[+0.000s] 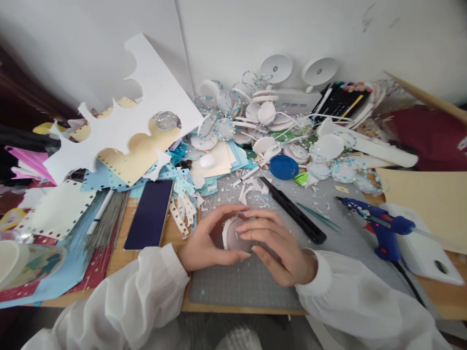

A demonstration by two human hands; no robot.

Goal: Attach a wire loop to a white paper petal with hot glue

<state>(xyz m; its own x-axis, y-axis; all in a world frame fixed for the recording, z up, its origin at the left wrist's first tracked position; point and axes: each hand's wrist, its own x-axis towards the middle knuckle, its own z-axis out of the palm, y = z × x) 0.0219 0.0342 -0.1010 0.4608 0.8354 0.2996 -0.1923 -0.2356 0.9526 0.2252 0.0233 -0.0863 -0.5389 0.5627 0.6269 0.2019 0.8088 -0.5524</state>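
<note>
Between my two hands sits a round white foam disc (228,234), held just above the grey cutting mat (248,289). My left hand (209,240) curls round its left edge, thumb below and fingers above. From the other side, the fingers of my right hand (273,240) press on the disc's face and right rim. What looks like a clear layer or fine strand shows on the disc, too faint to make out. A black utility knife (294,210) lies on the mat beyond my right hand, beside green tweezers (317,216).
A blue hot glue gun (386,226) rests at right by a white board (426,248). White discs with blue-dotted trim (224,129) pile up at the back, near a blue lid (283,167). At left lie a phone (149,214), paper scraps (184,206), wires (109,218) and a cup (29,265).
</note>
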